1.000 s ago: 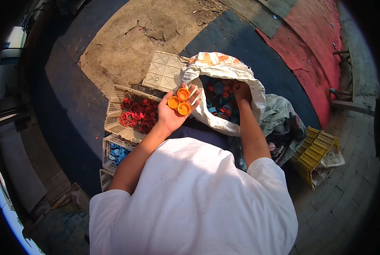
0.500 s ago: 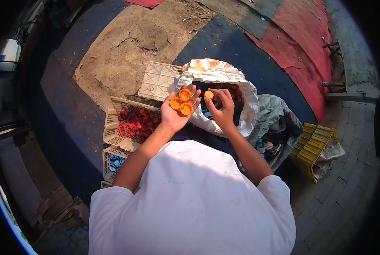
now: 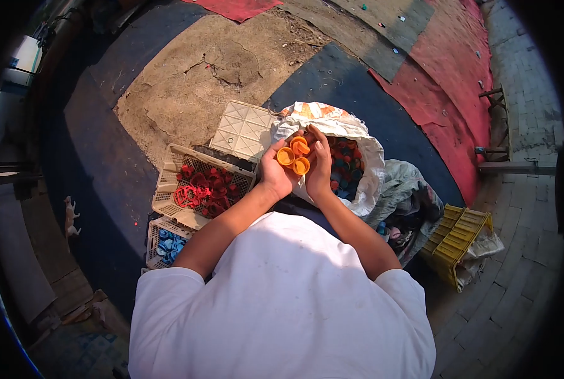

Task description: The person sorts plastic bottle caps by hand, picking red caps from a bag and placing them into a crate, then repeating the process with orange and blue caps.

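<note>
Several orange caps [image 3: 285,156] lie in my left hand [image 3: 278,176], whose palm faces up with the fingers partly curled round them. My right hand [image 3: 320,167] is cupped against the caps from the right, fingers raised and leaning over them, with its palm turned inward. One cap sits on top of another at the upper part of the pile. Both hands are over the left rim of a white woven sack [image 3: 373,165], which holds mixed red, orange and blue caps [image 3: 345,165].
Left of the hands are a crate [image 3: 166,201] of red caps [image 3: 209,189], a smaller crate [image 3: 152,243] of blue caps [image 3: 169,245] and a pale crate [image 3: 243,129]. Rightward stand a grey sack [image 3: 400,174] and yellow crates [image 3: 457,237]. A small animal [image 3: 71,216] is at far left.
My right hand has moved left to my left hand, and its orange cap is now on the others. The view has shifted slightly, and the small animal has appeared at the left.
</note>
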`<state>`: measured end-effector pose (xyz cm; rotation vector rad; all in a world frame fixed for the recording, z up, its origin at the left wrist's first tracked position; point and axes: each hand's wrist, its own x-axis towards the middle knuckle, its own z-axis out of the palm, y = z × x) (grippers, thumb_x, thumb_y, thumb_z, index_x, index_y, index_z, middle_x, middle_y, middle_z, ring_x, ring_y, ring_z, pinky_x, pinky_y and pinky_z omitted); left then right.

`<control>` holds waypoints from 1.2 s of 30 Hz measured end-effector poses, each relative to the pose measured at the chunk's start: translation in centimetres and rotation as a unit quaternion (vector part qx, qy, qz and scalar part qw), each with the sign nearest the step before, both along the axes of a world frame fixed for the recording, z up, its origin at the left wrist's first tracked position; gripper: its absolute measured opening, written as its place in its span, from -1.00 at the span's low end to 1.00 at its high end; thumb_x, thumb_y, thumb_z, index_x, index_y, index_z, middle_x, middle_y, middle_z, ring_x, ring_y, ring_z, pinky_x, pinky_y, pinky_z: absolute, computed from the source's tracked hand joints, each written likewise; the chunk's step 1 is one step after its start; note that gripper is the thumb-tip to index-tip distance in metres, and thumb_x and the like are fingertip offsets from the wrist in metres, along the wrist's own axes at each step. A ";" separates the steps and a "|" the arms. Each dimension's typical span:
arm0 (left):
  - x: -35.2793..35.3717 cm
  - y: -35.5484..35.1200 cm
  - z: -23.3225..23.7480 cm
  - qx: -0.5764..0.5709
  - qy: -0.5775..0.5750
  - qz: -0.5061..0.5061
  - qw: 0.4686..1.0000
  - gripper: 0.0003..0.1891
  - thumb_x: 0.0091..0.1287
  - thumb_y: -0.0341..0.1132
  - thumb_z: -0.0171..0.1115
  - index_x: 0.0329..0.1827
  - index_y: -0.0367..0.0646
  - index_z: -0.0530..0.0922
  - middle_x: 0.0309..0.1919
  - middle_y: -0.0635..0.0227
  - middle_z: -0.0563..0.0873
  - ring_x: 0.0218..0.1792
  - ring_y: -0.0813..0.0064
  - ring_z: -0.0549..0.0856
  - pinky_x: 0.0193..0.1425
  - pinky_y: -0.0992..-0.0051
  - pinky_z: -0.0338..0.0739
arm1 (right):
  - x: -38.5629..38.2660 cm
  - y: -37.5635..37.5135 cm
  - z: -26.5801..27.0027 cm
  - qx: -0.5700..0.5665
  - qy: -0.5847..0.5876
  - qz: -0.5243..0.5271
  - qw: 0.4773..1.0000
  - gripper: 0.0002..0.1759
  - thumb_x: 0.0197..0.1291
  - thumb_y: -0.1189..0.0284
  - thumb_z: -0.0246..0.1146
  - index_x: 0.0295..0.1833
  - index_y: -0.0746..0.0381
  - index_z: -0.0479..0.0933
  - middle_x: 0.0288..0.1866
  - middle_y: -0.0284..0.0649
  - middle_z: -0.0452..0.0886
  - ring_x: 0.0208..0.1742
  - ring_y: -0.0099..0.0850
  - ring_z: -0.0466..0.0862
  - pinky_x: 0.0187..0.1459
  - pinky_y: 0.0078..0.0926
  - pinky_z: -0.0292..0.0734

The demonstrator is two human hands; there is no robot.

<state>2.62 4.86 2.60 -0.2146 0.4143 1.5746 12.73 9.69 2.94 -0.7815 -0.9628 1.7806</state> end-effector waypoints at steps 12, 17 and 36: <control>-1.8 -0.3 4.6 0.089 0.198 0.191 0.957 -0.55 0.57 -0.16 -0.11 0.34 -0.22 0.52 0.32 0.23 0.64 0.37 0.29 0.59 0.55 0.28 0.37 | -5.8 0.2 3.7 -0.091 0.143 0.040 0.985 -0.35 0.48 0.10 0.13 0.49 0.31 0.36 0.41 -0.12 0.50 0.46 -0.26 0.49 0.50 -0.27 0.36; -2.4 -2.5 4.5 0.076 0.168 0.262 0.947 -0.49 0.59 -0.10 -0.15 0.40 -0.27 0.46 0.40 0.14 0.59 0.44 0.23 0.54 0.59 0.21 0.33 | -7.3 -1.9 4.4 -0.096 0.111 0.085 0.986 -0.40 0.49 0.17 0.11 0.48 0.29 0.36 0.39 -0.09 0.51 0.44 -0.26 0.51 0.50 -0.27 0.38; 1.1 -18.0 1.5 -0.118 0.072 0.537 0.832 -0.41 0.61 0.05 -0.23 0.26 -0.28 0.55 0.24 0.09 0.70 0.31 0.18 0.65 0.51 0.15 0.43 | -7.7 -15.5 -0.3 -0.230 0.046 0.325 0.916 -0.48 0.50 0.30 -0.01 0.45 0.32 0.36 0.45 -0.03 0.44 0.45 -0.18 0.47 0.51 -0.16 0.36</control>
